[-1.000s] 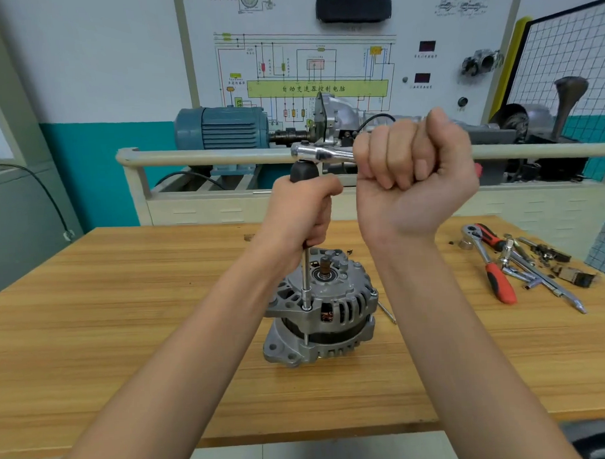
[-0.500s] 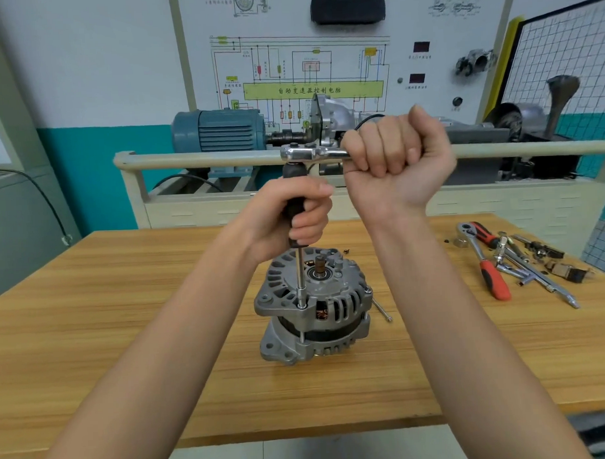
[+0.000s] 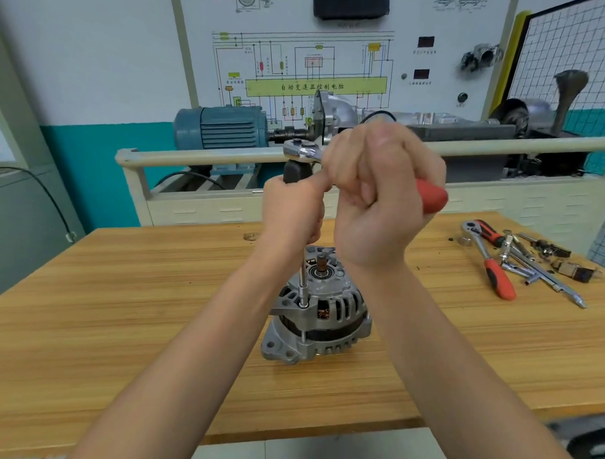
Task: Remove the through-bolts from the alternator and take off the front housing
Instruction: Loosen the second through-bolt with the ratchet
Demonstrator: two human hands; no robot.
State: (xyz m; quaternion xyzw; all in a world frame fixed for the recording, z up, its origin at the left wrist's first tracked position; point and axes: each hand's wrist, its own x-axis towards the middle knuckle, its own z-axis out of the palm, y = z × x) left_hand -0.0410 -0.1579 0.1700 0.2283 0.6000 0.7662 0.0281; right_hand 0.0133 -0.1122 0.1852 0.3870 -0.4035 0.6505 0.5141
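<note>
Alternator [image 3: 316, 313] sits upright mid-table, extension bar [image 3: 302, 280] standing on a through-bolt [image 3: 303, 335] at its left edge. Left hand [image 3: 292, 212] wraps the bar's black grip; right hand [image 3: 379, 199] is fisted around the ratchet [image 3: 303, 150]'s red handle. Spare tools [image 3: 508, 260] far right.

Silver-grey alternator [image 3: 317, 314]; red ratchet handle [image 3: 430, 197]; striped yellow-brown wood table [image 3: 126, 321]; teal wall band [image 3: 96, 168].
</note>
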